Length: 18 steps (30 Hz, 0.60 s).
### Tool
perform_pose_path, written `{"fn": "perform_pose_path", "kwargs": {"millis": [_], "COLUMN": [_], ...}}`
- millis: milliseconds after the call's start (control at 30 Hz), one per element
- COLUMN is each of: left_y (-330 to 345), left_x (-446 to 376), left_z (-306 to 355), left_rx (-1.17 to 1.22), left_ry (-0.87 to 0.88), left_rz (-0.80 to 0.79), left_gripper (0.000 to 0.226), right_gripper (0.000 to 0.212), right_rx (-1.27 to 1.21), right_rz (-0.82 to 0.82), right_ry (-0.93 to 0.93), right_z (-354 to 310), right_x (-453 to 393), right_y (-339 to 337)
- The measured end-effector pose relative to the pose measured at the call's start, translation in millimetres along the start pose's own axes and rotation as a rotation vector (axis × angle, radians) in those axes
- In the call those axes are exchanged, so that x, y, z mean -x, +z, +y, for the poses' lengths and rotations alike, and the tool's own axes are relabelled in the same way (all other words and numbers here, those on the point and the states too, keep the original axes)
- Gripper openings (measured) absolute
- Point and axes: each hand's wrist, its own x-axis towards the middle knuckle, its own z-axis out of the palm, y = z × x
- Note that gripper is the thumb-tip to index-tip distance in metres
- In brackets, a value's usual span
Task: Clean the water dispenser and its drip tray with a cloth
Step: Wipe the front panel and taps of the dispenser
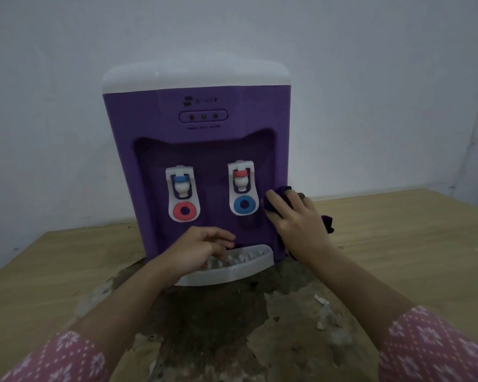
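A purple water dispenser [196, 150] with a white top stands on a wooden table against the wall. Two white taps sit in its front recess, the left tap [181, 193] and the right tap [243, 188]. The white drip tray [240, 267] juts out at its base. My right hand [295, 216] presses a dark purple cloth [280, 193] against the dispenser's lower right front edge; a corner of the cloth hangs behind the hand. My left hand [202, 248] rests on the left part of the drip tray, fingers loosely curled over its grille.
The wooden table [398, 244] has a worn, dark, peeling patch [218, 326] in front of the dispenser, with white flakes [322, 300] on it. A plain wall [370, 106] stands close behind. Bare wood lies to the left and right of the dispenser.
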Motion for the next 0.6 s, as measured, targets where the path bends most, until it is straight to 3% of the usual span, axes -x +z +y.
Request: {"fn": "perform_pose_path", "kwargs": {"millis": [133,233,400,500,600], "left_y": [-7,-16,-29,-30,-30], "left_x": [9,18,29,36,45], "left_z": [-8,-12,-16,-20,-25], "left_rx": [0.000,-0.002,0.025,0.044,0.067], "left_ry": [-0.019,-0.031,-0.041,-0.043,-0.044], "left_rz": [0.018,0.055,0.105,0.125,0.140], "left_gripper": [0.035,0.035,0.034,0.034,0.034], "right_gripper": [0.017,0.021,0.026,0.029,0.030], "right_rx": [0.085,0.100,0.105,0.180,0.078], "right_rz": [-0.199,-0.435,-0.258,-0.302,-0.456], "right_ry": [-0.081,-0.182,-0.019,-0.005,-0.022], "right_z": [-19,-26,-11,-12,-21], "right_x": [10,16,2,-1,1], "right_y": [8,16,-9,-13,-9]}}
